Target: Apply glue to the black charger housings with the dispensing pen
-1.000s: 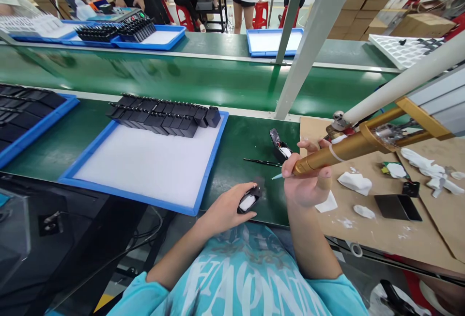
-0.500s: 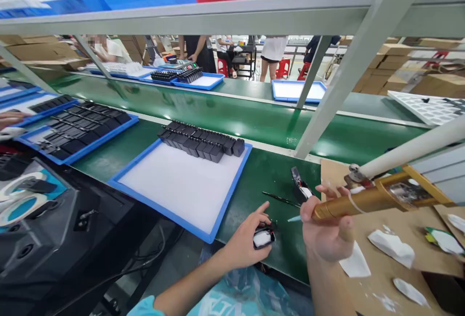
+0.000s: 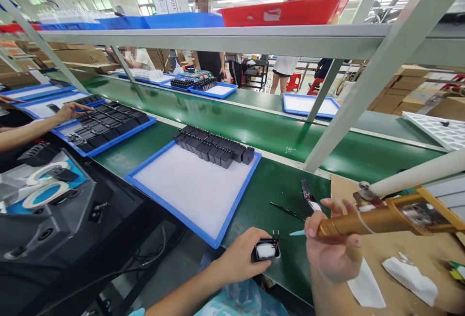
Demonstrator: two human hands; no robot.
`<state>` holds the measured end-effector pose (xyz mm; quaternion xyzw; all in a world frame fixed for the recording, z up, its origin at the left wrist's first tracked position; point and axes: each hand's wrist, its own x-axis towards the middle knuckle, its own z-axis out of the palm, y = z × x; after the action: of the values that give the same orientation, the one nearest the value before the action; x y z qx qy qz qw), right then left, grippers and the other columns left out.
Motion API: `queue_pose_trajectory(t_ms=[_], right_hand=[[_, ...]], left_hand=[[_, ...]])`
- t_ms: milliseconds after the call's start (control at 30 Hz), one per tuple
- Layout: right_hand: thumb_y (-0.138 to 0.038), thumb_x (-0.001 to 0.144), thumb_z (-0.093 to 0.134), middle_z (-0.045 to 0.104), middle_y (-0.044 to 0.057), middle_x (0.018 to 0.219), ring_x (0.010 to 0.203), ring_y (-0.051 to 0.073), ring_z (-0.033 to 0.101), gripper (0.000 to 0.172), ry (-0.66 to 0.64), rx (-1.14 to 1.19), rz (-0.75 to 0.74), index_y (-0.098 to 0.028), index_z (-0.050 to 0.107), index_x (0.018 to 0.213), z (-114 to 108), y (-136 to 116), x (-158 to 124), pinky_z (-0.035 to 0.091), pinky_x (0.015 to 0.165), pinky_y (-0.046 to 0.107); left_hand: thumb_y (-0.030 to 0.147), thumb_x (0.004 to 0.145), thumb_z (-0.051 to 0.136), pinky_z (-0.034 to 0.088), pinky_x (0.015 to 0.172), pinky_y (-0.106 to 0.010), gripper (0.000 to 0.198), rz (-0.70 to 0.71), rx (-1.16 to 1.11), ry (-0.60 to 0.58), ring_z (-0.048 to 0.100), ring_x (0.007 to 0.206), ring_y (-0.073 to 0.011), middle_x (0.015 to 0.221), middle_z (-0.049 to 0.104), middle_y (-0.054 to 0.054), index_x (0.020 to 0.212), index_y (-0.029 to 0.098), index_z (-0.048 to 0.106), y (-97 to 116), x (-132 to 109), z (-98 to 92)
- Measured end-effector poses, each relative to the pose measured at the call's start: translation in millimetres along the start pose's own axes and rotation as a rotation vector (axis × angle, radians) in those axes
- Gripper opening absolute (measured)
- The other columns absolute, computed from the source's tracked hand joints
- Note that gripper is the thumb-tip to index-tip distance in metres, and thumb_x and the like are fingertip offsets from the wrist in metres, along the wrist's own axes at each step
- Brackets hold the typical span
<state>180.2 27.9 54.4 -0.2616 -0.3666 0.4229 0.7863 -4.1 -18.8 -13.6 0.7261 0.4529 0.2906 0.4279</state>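
Observation:
My left hand (image 3: 240, 256) grips a small open black plastic case (image 3: 268, 250), its fingers and thumb around the sides. White filling shows inside, with thin prongs and a red wire at its edge. In my right hand (image 3: 332, 258) lies a gold-coloured dispensing gun (image 3: 348, 224), fingers curled around its barrel. Its pale blue nozzle (image 3: 298, 233) points left toward the case without touching it. Beyond the nozzle, black tweezers (image 3: 286, 210) lie on the green bench (image 3: 254, 199). Another opened black case (image 3: 308, 196) sits behind my right hand, partly hidden by it.
A blue-rimmed tray (image 3: 228, 221) holds rows of black cases (image 3: 207, 149). A co-worker's hand (image 3: 69, 111) reaches over another full tray (image 3: 125, 145) at left. White scraps (image 3: 410, 277) lie on cardboard (image 3: 378, 248). A slanted metal post (image 3: 348, 107) rises in front.
The view has tilted up. My left hand has turned the case so its prongs stand upward. A co-worker's hand now reaches over the left tray. My right hand keeps its hold.

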Motion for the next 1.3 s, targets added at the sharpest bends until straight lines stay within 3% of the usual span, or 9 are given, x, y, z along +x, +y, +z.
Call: queue_pose_trajectory(t_ms=[133, 367, 800, 1000, 1300], right_hand=[[-0.051, 0.076, 0.061, 0.063, 0.002, 0.099, 0.038, 0.008, 0.050, 0.047, -0.017, 0.042, 0.024, -0.025, 0.059, 0.115, 8, 0, -1, 0.034, 0.034, 0.028], [-0.055, 0.076, 0.060, 0.063, 0.001, 0.098, 0.037, 0.006, 0.048, 0.045, -0.077, 0.048, 0.026, -0.031, 0.059, 0.115, 31, 5, -5, 0.032, 0.031, 0.024], [-0.061, 0.079, 0.057, 0.062, 0.001, 0.100, 0.037, 0.006, 0.050, 0.048, -0.128, 0.056, 0.032, -0.031, 0.056, 0.117, 32, 6, -7, 0.033, 0.027, 0.023], [-0.051, 0.084, 0.057, 0.062, 0.000, 0.102, 0.039, 0.006, 0.055, 0.026, -0.174, 0.139, 0.007, -0.028, 0.059, 0.095, 29, 5, -7, 0.033, 0.029, 0.023], [-0.056, 0.081, 0.058, 0.062, 0.002, 0.102, 0.039, 0.007, 0.055, 0.043, -0.156, 0.138, 0.019, -0.030, 0.060, 0.116, 31, 5, -7, 0.034, 0.028, 0.024]], left_hand=[[0.032, 0.081, 0.069, 0.049, 0.089, -0.036, 0.041, -0.060, 0.013, 0.078, 0.065, 0.103, -0.0244, 0.115, 0.068, -0.006, 0.118, 0.024, 0.055, -2, 2, 5.2], [0.036, 0.082, 0.065, 0.052, 0.080, -0.036, 0.036, -0.109, 0.103, 0.227, 0.069, 0.093, -0.0243, 0.104, 0.070, -0.006, 0.111, 0.023, 0.049, 0, 11, 5.5], [0.031, 0.079, 0.067, 0.051, 0.075, -0.031, 0.034, -0.055, 0.068, 0.285, 0.067, 0.084, -0.0195, 0.095, 0.068, -0.003, 0.106, 0.022, 0.049, 14, 13, -2.2], [0.032, 0.078, 0.067, 0.051, 0.073, -0.030, 0.035, -0.049, 0.076, 0.272, 0.067, 0.082, -0.0194, 0.093, 0.068, -0.003, 0.106, 0.022, 0.049, 16, 12, -2.6], [0.032, 0.079, 0.068, 0.052, 0.074, -0.030, 0.035, -0.048, 0.047, 0.273, 0.068, 0.083, -0.0192, 0.096, 0.069, -0.003, 0.107, 0.022, 0.048, 14, 12, -1.9]])
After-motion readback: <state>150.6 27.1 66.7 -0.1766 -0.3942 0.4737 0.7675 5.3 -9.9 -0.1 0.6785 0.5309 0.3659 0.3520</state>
